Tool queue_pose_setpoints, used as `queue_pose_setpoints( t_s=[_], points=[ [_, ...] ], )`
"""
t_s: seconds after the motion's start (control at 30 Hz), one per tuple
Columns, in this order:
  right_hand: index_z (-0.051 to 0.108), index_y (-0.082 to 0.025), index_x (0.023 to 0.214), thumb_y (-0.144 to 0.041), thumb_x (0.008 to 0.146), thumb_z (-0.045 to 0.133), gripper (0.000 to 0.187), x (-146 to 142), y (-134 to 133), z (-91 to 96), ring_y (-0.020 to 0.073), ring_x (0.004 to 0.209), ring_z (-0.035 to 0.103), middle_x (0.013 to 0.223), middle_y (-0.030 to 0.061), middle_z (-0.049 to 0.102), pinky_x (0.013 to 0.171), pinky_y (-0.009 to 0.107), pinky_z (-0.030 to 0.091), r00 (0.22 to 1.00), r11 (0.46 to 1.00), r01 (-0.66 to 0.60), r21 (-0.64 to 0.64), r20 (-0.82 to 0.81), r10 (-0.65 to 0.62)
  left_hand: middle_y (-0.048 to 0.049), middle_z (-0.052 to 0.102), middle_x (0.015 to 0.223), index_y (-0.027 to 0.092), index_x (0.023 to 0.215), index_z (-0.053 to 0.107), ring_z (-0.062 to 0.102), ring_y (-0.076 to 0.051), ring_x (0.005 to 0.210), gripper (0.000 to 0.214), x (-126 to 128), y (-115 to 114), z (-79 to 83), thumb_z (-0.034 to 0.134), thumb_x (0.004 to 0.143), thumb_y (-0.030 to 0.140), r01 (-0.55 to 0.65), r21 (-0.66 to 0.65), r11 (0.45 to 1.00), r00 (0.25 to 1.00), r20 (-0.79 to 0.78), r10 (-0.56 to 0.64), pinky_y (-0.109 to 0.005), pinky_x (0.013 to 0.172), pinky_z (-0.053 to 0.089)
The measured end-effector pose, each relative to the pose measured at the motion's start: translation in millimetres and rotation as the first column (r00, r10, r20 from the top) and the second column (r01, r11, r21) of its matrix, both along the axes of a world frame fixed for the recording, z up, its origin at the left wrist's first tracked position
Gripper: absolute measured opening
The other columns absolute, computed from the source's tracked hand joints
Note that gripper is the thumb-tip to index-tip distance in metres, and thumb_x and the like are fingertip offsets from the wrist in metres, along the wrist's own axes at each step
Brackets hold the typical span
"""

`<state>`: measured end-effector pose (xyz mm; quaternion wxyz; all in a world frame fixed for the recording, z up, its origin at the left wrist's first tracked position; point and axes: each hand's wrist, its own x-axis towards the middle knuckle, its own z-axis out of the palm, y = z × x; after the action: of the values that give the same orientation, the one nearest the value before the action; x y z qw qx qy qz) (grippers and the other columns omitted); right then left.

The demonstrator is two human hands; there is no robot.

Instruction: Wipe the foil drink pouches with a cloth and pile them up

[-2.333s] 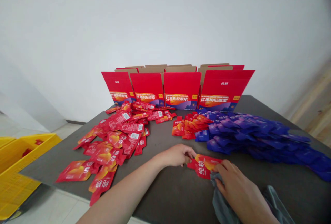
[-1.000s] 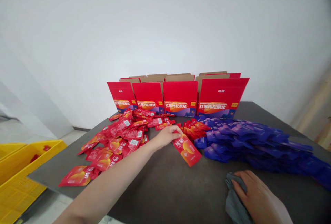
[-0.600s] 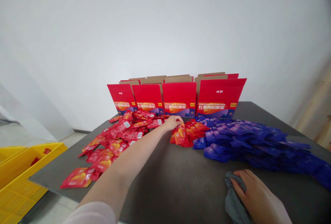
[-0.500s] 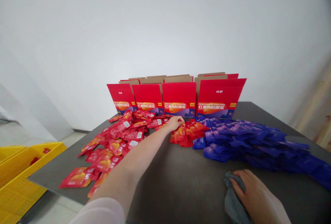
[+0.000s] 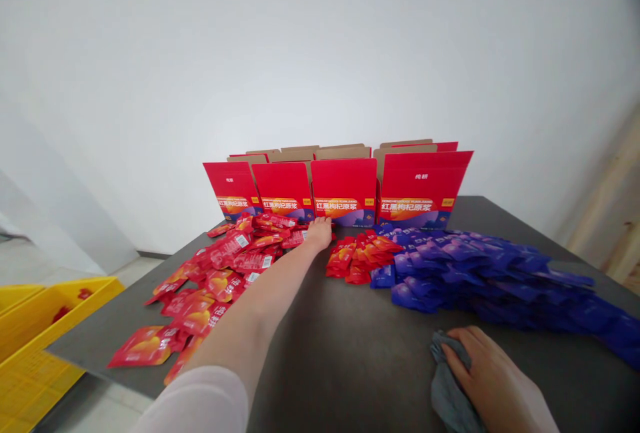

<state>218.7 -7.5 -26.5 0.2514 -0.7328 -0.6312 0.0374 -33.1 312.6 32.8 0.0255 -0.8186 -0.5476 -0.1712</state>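
My left hand (image 5: 319,233) reaches across to the far side of the table, at the right edge of a loose heap of red pouches (image 5: 220,283). Its fingers point forward and look apart, with the tips partly hidden; I see nothing held in them. Just right of it, a small overlapping group of orange-red pouches (image 5: 357,258) lies against a long spread of blue-purple pouches (image 5: 465,270). Near the front right, my right hand (image 5: 493,380) is closed around a crumpled grey cloth (image 5: 453,390) resting on the table.
Several red printed cartons (image 5: 345,190) with raised flaps stand in rows at the back of the dark table (image 5: 340,360). Yellow crates (image 5: 45,346) holding some red pouches stand beyond the table's left edge. A white wall (image 5: 320,53) rises behind.
My left hand has shifted left, from over the small orange-red group to the edge of the red heap. My right hand stays on the cloth.
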Motion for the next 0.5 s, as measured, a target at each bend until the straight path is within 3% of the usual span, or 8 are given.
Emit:
queue_pose_setpoints(
  t_s=[0.17, 0.3, 0.4, 0.5],
  points=[
    [0.061, -0.024, 0.098, -0.047, 0.089, 0.041, 0.031, -2.5, -0.5, 5.5, 0.0198, 0.093, 0.063, 0.101, 0.0051, 0.065, 0.079, 0.034, 0.047, 1.000, 0.999, 0.017, 0.049, 0.017, -0.018, -0.0105, 0.057, 0.121, 0.014, 0.121, 0.055, 0.058, -0.022, 0.105, 0.035, -0.3, 4.5, 6.8, 0.056, 0.093, 0.035, 0.029, -0.001, 1.000, 0.995, -0.095, -0.029, -0.043, 0.089, 0.051],
    [0.060, -0.023, 0.099, -0.045, 0.090, 0.040, 0.031, -3.1, -0.3, 5.2, 0.0203, 0.093, 0.062, 0.101, 0.0060, 0.066, 0.079, 0.035, 0.047, 0.999, 0.998, 0.008, 0.058, 0.034, -0.010, -0.0109, 0.060, 0.115, 0.013, 0.108, 0.062, 0.055, -0.024, 0.111, 0.023, -2.0, -3.5, 22.7, 0.057, 0.092, 0.029, 0.120, 0.023, 0.992, 0.988, -0.103, -0.117, -0.045, 0.098, 0.043],
    [0.060, -0.022, 0.099, -0.044, 0.090, 0.040, 0.031, -3.6, 0.0, 4.9, 0.0207, 0.094, 0.062, 0.101, 0.0062, 0.065, 0.080, 0.036, 0.046, 0.999, 0.998, -0.001, 0.056, 0.033, -0.001, -0.0129, 0.064, 0.104, 0.013, 0.096, 0.066, 0.053, -0.025, 0.113, 0.016, -8.2, -19.4, 44.4, 0.051, 0.091, 0.019, 0.194, 0.062, 0.979, 0.979, -0.082, -0.189, -0.041, 0.105, 0.033],
    [0.060, -0.022, 0.098, -0.044, 0.090, 0.040, 0.031, -4.6, -0.2, 5.6, 0.0211, 0.095, 0.061, 0.101, 0.0061, 0.064, 0.080, 0.036, 0.046, 1.000, 0.999, -0.002, 0.050, 0.020, 0.001, -0.0118, 0.064, 0.105, 0.015, 0.103, 0.064, 0.055, -0.023, 0.108, 0.024, -15.9, -52.5, 68.8, 0.042, 0.095, 0.019, 0.273, 0.096, 0.957, 0.961, -0.063, -0.268, -0.038, 0.104, 0.032]
  ],
)
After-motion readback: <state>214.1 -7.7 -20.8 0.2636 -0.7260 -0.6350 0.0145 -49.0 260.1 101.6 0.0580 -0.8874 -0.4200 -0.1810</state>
